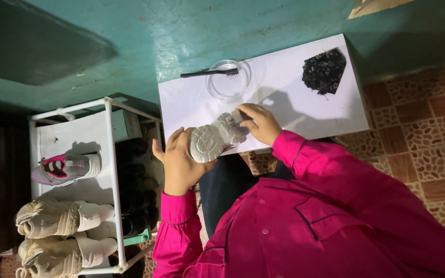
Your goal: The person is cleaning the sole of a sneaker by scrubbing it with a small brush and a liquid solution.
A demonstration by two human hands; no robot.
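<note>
At frame centre, the left hand (178, 163) grips a white shoe (215, 138), sole up. The right hand (260, 123) clasps its other end, over the white table (284, 103).

Pale grey-white sneaker (216, 139), sole up, tread the same chalky tone. Bright magenta sleeves and shirt (315, 216) with thin dark piping. White tabletop (284, 98). Clear glass bowl (228, 80) with a black toothbrush (209, 73) across the rim. Dark cloth (324, 71) — black, speckled with small pale flecks. Teal wall (181, 36), scuffed. Floor tiles (428, 123) reddish-brown, cobbled pattern with light seams. White rack (110, 170): one grey shoe with hot-pink lining (65, 169), two cream-beige sneakers (57, 219) — and black shoes in shadow.
</note>
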